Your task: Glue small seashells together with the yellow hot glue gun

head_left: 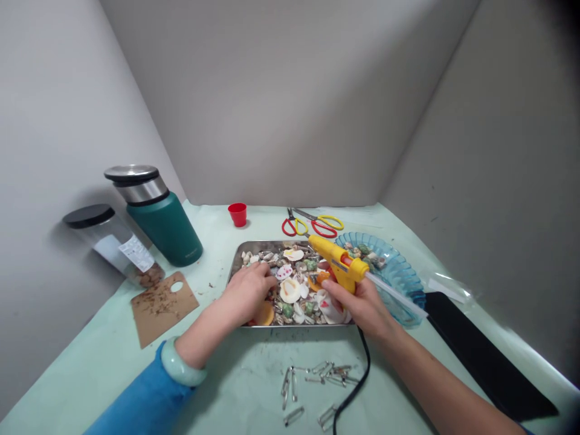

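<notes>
A metal tray is heaped with seashells, among them white, orange and green ones. Over its left side, my left hand reaches down with bent fingers among the shells. Its fingertips are hidden, so I cannot see whether they pinch anything. My right hand is closed around the handle of a yellow hot glue gun, held over the tray's right side with its nozzle pointing away to the upper left. A clear glue stick sticks out of its back end. The black cord hangs down onto the table.
Several safety pins lie in front of the tray. Behind are scissors and a red cup. A blue plate with shells stands right, beside a black strip. Left are a green bottle, a jar and brown card.
</notes>
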Action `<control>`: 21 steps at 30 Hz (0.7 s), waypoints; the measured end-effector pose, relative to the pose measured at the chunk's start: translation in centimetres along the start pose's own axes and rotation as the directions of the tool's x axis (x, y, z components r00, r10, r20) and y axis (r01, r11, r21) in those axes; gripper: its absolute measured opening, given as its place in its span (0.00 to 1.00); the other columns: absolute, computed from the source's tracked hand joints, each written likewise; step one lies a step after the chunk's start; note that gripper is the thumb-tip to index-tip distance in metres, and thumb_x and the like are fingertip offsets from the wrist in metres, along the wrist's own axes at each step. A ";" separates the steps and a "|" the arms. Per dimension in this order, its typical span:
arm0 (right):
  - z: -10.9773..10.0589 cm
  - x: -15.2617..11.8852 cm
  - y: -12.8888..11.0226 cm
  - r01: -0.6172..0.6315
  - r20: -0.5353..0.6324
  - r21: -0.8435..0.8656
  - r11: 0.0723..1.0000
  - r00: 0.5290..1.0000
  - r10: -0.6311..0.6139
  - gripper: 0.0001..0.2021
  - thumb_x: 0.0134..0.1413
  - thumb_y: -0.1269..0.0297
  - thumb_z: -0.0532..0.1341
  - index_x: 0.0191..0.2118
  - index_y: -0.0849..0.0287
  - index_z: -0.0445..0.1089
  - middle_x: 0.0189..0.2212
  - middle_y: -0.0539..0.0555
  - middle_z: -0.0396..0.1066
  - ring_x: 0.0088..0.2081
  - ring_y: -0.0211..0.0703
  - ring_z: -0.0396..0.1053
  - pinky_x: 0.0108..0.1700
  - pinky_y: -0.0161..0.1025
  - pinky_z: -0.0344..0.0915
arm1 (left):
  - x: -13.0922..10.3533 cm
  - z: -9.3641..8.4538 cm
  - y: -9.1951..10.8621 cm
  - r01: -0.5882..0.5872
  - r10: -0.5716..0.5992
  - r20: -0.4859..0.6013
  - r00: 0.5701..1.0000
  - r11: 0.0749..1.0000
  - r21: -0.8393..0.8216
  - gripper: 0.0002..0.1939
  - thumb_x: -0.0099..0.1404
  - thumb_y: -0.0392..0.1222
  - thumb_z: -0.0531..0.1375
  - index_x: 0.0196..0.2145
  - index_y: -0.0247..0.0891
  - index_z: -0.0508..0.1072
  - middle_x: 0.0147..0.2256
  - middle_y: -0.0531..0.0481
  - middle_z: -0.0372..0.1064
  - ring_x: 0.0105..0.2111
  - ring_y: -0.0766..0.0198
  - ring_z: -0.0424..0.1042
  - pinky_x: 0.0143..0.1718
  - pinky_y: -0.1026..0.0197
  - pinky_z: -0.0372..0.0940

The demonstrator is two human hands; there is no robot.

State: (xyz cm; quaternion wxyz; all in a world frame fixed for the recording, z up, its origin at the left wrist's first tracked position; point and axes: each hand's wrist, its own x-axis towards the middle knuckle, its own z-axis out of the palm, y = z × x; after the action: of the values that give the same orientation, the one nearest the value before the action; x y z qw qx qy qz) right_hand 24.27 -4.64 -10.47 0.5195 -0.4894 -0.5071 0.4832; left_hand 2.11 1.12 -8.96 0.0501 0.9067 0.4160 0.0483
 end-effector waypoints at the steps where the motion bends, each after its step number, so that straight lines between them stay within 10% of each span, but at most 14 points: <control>1: 0.0 0.0 0.0 -0.002 -0.009 -0.007 1.000 1.000 0.002 0.18 0.49 0.57 0.64 0.45 0.58 0.68 0.20 0.45 0.59 0.20 0.33 0.54 0.21 0.32 0.54 | -0.1 -0.1 0.1 -0.023 0.023 0.009 1.000 0.999 0.028 0.11 0.55 0.31 0.55 0.33 0.42 0.74 0.36 0.46 0.67 0.38 0.56 0.65 0.38 0.57 0.58; 6: -0.1 0.0 0.0 -0.003 -0.022 -0.032 0.999 1.000 0.002 0.19 0.48 0.56 0.63 0.45 0.59 0.68 0.21 0.46 0.60 0.20 0.33 0.55 0.21 0.33 0.56 | -0.5 -0.3 0.7 -0.085 0.083 0.027 0.996 0.991 0.106 0.10 0.55 0.29 0.54 0.32 0.39 0.72 0.37 0.43 0.66 0.39 0.54 0.65 0.39 0.55 0.57; 14: 0.1 -0.1 -0.1 0.030 0.038 -0.221 0.975 0.999 -0.022 0.19 0.52 0.54 0.60 0.47 0.61 0.66 0.20 0.46 0.59 0.21 0.36 0.57 0.23 0.34 0.57 | -0.1 -0.6 -0.4 0.074 -0.087 -0.047 0.995 0.971 -0.229 0.07 0.57 0.33 0.52 0.26 0.38 0.69 0.27 0.46 0.68 0.32 0.56 0.67 0.35 0.56 0.58; 21: -0.8 0.4 -1.4 0.273 0.200 -0.659 0.701 0.962 -0.187 0.14 0.53 0.60 0.58 0.44 0.58 0.67 0.30 0.51 0.71 0.30 0.43 0.68 0.32 0.36 0.61 | 0.1 -1.4 -0.8 0.205 -0.232 0.041 0.972 0.744 -0.636 0.06 0.60 0.40 0.50 0.29 0.38 0.65 0.23 0.52 0.68 0.20 0.65 0.68 0.24 0.62 0.62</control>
State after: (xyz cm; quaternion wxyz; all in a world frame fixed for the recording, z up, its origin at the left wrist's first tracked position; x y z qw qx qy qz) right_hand 25.12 -4.34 -9.08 0.3293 -0.5487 -0.7354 0.2230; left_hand 1.41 1.76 -7.63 0.3502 0.7800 0.4793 0.1984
